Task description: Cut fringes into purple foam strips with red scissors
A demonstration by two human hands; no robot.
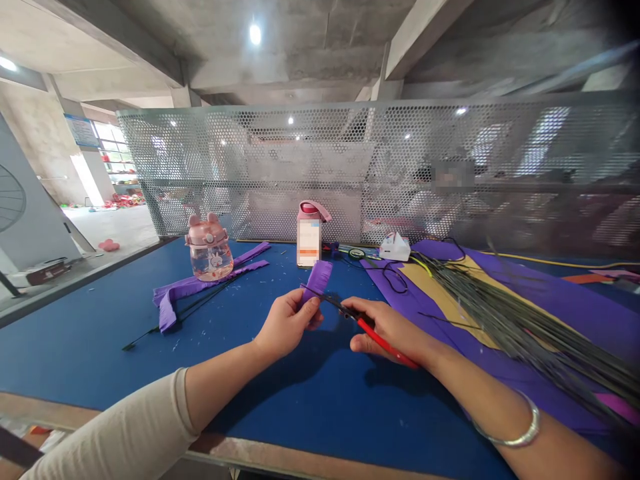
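My left hand (287, 320) pinches a short strip of purple crepe paper (320, 275) above the middle of the table. My right hand (393, 330) is closed around red-handled pliers (373, 333), their dark jaws pointing left toward the paper. A thin dark piece, which looks like wire, crosses the strip and runs toward the jaws; whether the jaws grip it, I cannot tell. More purple crepe strips (170, 300) and a thin dark stem (195, 307) lie to the left of my hands.
On the blue table (240, 407) stand a pink rabbit-eared bottle (210, 250), a phone (309, 243) against a pink-topped bottle (311, 210), and a white box (395, 247). Dark wire stems (490, 310) lie over purple sheets (440, 250) at right. Perforated metal panels (200, 160) close off the back.
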